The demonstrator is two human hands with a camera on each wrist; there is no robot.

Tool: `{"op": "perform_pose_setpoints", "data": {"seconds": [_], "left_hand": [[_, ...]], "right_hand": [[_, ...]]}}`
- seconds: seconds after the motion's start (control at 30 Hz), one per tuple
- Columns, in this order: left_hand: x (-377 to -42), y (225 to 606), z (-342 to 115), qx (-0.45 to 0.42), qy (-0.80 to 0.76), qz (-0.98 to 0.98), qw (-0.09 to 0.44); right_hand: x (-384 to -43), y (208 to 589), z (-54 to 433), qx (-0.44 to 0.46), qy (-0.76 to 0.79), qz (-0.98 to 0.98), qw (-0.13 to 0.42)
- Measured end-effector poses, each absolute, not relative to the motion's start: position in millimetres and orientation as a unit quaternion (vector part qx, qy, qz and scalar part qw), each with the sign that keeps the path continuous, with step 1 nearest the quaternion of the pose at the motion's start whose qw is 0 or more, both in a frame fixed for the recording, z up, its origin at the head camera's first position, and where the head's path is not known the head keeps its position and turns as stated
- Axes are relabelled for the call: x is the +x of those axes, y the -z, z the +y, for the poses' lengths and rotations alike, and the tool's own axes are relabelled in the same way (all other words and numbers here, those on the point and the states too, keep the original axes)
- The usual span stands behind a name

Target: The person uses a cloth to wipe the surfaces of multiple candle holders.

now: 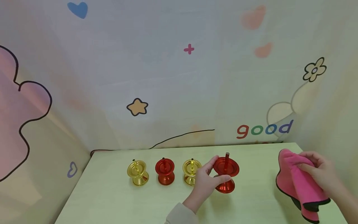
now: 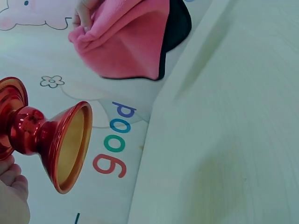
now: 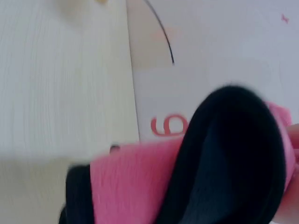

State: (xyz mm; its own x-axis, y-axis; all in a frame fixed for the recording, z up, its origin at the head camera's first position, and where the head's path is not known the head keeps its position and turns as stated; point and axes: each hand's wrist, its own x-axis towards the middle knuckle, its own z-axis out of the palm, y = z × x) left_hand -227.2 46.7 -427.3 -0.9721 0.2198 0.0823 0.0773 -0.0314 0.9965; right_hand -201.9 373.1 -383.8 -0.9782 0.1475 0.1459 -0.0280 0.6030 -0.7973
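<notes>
A shiny red candle holder (image 1: 227, 169), with a dish, a central spike and a flared foot, is gripped by my left hand (image 1: 207, 183) between thumb and fingers. It hangs above the table, its shadow below; the left wrist view shows the hollow underside of its foot (image 2: 72, 147). My right hand (image 1: 321, 169) holds a bunched pink cloth (image 1: 303, 183) with black edging, raised over the table's right side. In the right wrist view the cloth (image 3: 135, 179) covers most of that hand.
Left of my left hand stand a gold candle holder (image 1: 140, 179), a red one (image 1: 166, 178) and another gold one (image 1: 190, 179) in a row on the pale table (image 1: 112, 199). A printed curtain (image 1: 167, 77) hangs behind the table's back edge.
</notes>
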Motion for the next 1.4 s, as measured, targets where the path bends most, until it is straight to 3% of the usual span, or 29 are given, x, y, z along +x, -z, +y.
{"op": "perform_pose_setpoints", "data": {"seconds": [0.1,0.33,0.9,1.13,1.4], "left_hand": [[-230,433,48,0.091,-0.705,0.702,0.042],[-238,450,55,0.057,-0.691,0.72,0.023],[-254,490,74,0.007,-0.673,0.739,-0.006],[-259,502,82,-0.009,-0.651,0.757,-0.051],[-263,513,90,-0.028,-0.647,0.758,-0.076]], "right_hand": [[-203,385,379,-0.046,-0.317,-0.936,0.145],[-216,403,377,-0.013,-0.203,-0.966,0.157],[-252,469,321,-0.086,-0.396,-0.913,0.033],[-258,487,301,-0.135,-0.424,-0.895,0.036],[-257,496,292,-0.119,-0.401,-0.907,0.049]]}}
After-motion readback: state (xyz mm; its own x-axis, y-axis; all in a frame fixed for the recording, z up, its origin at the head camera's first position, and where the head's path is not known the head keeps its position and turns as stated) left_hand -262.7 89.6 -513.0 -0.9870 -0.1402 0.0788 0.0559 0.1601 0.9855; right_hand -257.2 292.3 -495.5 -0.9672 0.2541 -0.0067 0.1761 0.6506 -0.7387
